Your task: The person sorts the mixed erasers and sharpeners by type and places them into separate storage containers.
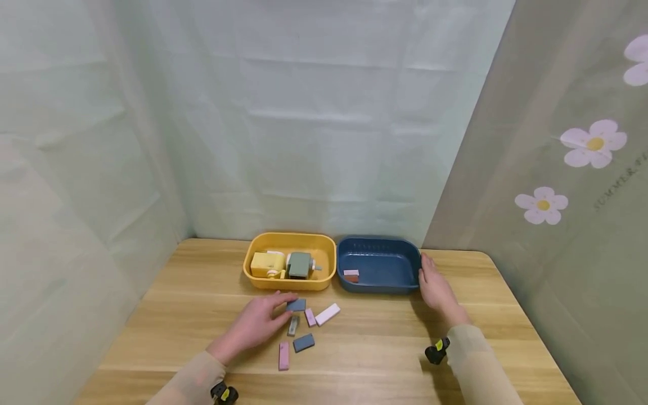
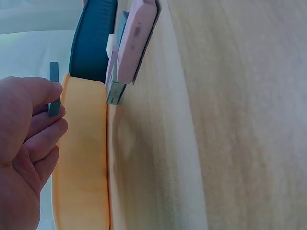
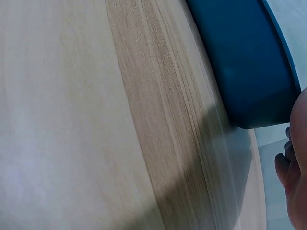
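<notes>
My left hand (image 1: 260, 319) pinches a blue-grey rectangular block (image 2: 53, 72) between thumb and fingers, in front of the yellow bin (image 1: 291, 285). Close by on the table lie a grey-green block (image 1: 293, 326), a small pink block (image 1: 310, 318), a white block (image 1: 328, 314), another blue-grey block (image 1: 304, 343) and a longer pink block (image 1: 284, 356). At the right end of the dark blue bin (image 1: 385, 270), my right hand (image 1: 436, 285) rests its extended fingers along the rim. A pale pink block (image 1: 351, 273) and a reddish-brown block (image 1: 351, 278) lie inside that bin.
In the yellow bin sit a yellow boxy object (image 1: 266, 264) and a green boxy one (image 1: 300, 265) with a grey knob. Both bins stand side by side near the back edge of the wooden table (image 1: 374, 349). Fabric curtains (image 1: 314, 140) hang behind and at the sides.
</notes>
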Action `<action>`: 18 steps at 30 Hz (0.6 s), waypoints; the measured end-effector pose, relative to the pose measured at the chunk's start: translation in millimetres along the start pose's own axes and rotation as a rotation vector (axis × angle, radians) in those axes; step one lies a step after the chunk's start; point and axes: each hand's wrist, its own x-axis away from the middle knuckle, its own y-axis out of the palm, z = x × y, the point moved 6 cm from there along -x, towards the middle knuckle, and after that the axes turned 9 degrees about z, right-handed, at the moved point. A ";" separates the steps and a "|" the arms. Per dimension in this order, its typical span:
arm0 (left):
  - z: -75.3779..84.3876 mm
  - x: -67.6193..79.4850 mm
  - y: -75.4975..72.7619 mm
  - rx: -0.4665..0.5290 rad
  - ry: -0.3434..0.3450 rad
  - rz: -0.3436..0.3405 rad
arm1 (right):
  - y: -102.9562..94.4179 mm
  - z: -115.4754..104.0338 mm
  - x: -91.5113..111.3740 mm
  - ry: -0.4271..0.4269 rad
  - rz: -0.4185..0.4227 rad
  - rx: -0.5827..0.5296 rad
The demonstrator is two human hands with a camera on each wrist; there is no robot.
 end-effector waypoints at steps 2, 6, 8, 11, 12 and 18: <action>0.8 -0.2 0.3 0.004 -0.006 -0.004 | 0.2 1.4 2.1 0.005 -0.003 0.007; 1.3 -0.6 1.0 0.005 -0.016 -0.009 | 0.1 2.5 4.4 0.002 0.005 0.014; 1.5 -1.2 1.5 0.007 -0.018 -0.010 | -0.8 1.7 4.5 -0.003 0.018 0.009; 1.3 -1.7 2.0 0.000 -0.006 -0.001 | -2.0 0.7 3.8 -0.012 0.029 0.004; 1.3 -1.7 2.1 -0.005 0.000 0.003 | -2.1 0.4 3.5 -0.013 0.030 0.003; 3.5 -0.8 0.4 -0.008 0.037 0.028 | -1.2 -0.8 2.0 -0.010 0.021 0.002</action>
